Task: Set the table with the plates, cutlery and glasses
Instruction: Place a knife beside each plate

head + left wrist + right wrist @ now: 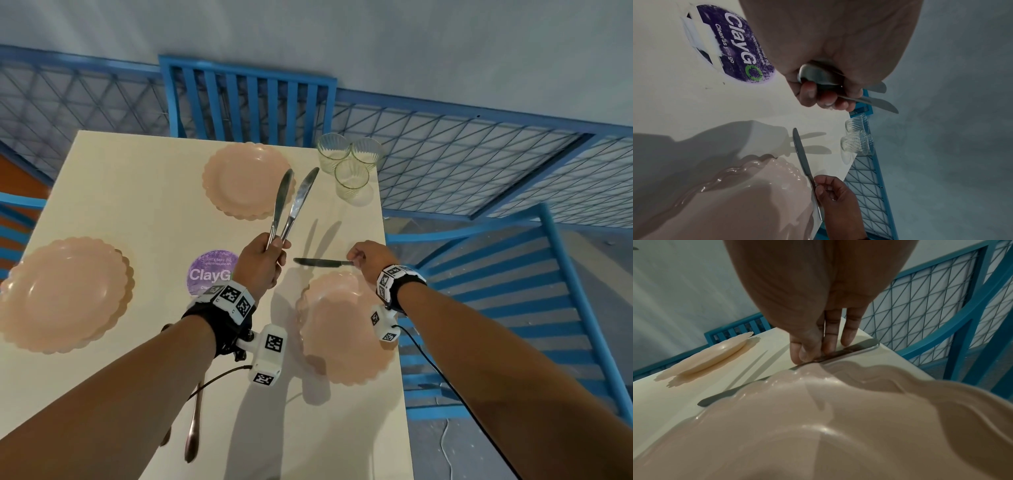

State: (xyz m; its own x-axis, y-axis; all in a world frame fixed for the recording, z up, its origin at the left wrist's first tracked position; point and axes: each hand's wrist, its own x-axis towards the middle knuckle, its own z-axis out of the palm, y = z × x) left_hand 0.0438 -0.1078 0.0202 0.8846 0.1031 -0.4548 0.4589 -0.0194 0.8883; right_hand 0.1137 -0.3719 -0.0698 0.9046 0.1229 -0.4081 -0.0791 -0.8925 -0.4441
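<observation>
My left hand grips two table knives by their handles, blades pointing up and away over the far pink plate; the left wrist view shows the fingers wrapped round them. My right hand pinches the handle of a third knife, which lies flat on the cream table just beyond the near right pink plate. The right wrist view shows the fingertips on that knife. Another pink plate sits at the left. Three glasses cluster at the far right corner.
More cutlery lies on the table under my left forearm. A purple round sticker marks the table's middle. Blue chairs stand at the far side, the right and the left. The table's right edge runs close beside the right plate.
</observation>
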